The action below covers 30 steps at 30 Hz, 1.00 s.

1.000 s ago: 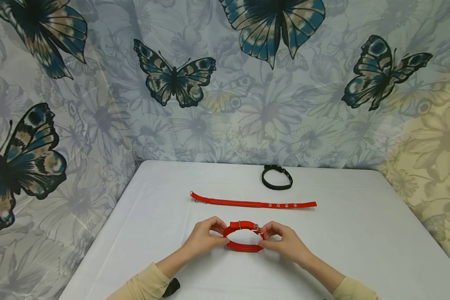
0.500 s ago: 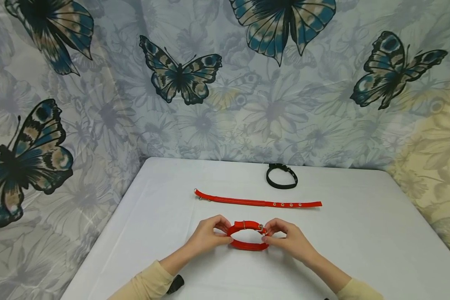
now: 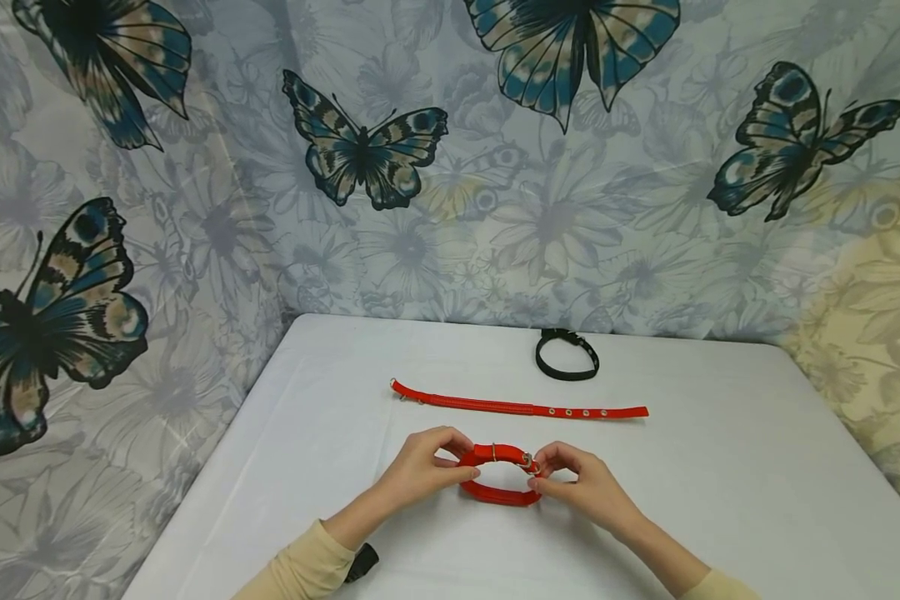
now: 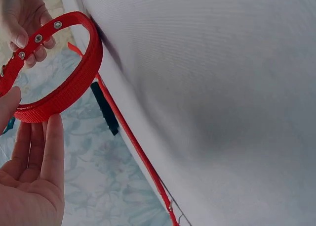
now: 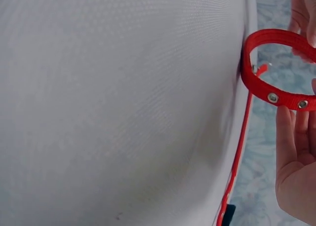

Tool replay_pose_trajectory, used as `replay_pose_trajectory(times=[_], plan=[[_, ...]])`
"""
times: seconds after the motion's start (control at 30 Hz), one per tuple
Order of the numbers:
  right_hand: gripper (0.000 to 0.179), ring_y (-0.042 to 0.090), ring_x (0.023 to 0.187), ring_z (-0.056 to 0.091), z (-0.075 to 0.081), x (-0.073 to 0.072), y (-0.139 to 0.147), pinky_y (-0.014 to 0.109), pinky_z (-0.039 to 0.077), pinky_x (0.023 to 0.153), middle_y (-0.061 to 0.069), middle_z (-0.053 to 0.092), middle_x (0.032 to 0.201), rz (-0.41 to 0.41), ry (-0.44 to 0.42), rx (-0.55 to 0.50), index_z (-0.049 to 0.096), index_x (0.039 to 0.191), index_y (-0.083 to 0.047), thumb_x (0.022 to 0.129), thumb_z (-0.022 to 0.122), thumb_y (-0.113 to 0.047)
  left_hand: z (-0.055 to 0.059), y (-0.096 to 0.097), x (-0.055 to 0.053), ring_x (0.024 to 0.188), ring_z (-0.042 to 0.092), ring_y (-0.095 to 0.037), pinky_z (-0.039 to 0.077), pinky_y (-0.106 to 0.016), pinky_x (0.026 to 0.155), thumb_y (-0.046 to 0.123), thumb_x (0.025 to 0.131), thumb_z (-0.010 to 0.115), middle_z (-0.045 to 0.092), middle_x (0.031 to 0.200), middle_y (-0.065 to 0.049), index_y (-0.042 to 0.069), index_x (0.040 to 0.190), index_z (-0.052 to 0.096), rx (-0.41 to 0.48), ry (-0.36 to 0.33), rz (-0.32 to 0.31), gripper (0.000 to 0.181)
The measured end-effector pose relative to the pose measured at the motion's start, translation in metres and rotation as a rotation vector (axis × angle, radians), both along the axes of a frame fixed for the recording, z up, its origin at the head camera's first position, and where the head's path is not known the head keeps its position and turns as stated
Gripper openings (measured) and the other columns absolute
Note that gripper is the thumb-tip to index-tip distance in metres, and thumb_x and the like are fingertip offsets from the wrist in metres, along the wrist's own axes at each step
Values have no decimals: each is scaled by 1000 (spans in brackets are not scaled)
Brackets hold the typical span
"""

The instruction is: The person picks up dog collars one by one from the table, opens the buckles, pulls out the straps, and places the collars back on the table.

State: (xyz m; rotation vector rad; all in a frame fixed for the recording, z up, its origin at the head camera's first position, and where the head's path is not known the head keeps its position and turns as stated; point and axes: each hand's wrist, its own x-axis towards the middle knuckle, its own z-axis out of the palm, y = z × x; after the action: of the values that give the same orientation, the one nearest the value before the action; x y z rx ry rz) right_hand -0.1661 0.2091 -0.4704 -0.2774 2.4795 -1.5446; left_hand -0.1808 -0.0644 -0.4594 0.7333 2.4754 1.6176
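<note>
A red collar (image 3: 501, 497), fastened into a loop with a metal buckle and eyelets, is held between both hands near the front of the table. My left hand (image 3: 429, 467) pinches the loop's left side between thumb and fingers. On the buckle side, my right hand (image 3: 583, 482) pinches the loop's right end. In the left wrist view the collar (image 4: 74, 90) shows its padded band and several eyelets; the right wrist view has the collar (image 5: 251, 77) with two eyelets plain to see. Beyond the hands, a second red collar (image 3: 487, 406) lies unfastened and stretched out.
A black collar (image 3: 566, 375), closed in a loop, lies near the back edge of the white table (image 3: 330, 358). Beside the left forearm is a small black object (image 3: 362, 563), partly hidden by the sleeve. Butterfly-patterned cloth (image 3: 420, 267) hangs behind the table.
The head view has shifted slightly, so everything sits a little farther right. My left hand has moved its hold further over the loop's left end. Both hands keep the red collar.
</note>
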Motion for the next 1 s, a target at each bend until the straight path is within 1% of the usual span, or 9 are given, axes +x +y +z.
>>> replay_pose_trajectory(times=[0.1,0.2,0.27,0.4,0.5,0.67,0.83,1.0], plan=[[23,22,90,60,0,2,0,32,47,75,1,66,85,-4,-7,-1,65,100,-16,83,79,-24,-2,0,0,90,63,-8,55,-20,75,15,83,79,66,96,6,13,101,68,0,-3,-2,22],[24,20,89,60,0,3,0,31,48,74,1,65,86,-8,4,-4,65,100,-16,82,79,-23,-3,0,1,89,62,-7,55,-21,75,16,83,79,66,96,7,14,102,68,0,-6,-6,22],[25,19,89,60,1,3,-1,30,49,74,2,65,88,4,27,-16,65,102,-15,83,79,-22,-4,-1,1,89,62,-7,55,-21,74,16,83,79,66,95,8,15,102,68,-2,-7,-2,22],[29,19,90,60,6,3,-4,28,55,77,5,65,94,49,65,-91,64,109,-12,85,78,-21,-3,-1,1,89,62,-8,55,-20,74,16,83,79,66,95,8,15,101,68,-1,-11,6,21],[31,18,91,60,10,1,-7,29,57,78,6,65,96,67,80,-134,64,112,-11,85,77,-22,-3,-1,1,89,62,-8,55,-20,74,16,83,79,66,95,7,15,101,68,0,-6,3,22],[29,17,91,60,13,2,-8,28,56,78,5,65,98,74,101,-131,66,109,-12,85,77,-24,-3,-1,3,90,62,-9,55,-20,75,15,83,79,66,96,7,14,102,68,-11,-1,-1,22],[26,18,91,60,14,0,-8,28,56,78,5,65,98,76,118,-107,66,107,-13,85,77,-22,3,1,2,90,62,-7,55,-22,76,16,83,80,65,96,8,15,103,67,-55,43,-1,24],[26,19,91,60,16,-1,-8,26,56,78,4,65,98,74,118,-84,66,107,-13,85,77,-22,9,6,-1,91,61,-6,54,-23,78,23,83,80,66,98,10,16,108,67,-69,89,-28,29]])
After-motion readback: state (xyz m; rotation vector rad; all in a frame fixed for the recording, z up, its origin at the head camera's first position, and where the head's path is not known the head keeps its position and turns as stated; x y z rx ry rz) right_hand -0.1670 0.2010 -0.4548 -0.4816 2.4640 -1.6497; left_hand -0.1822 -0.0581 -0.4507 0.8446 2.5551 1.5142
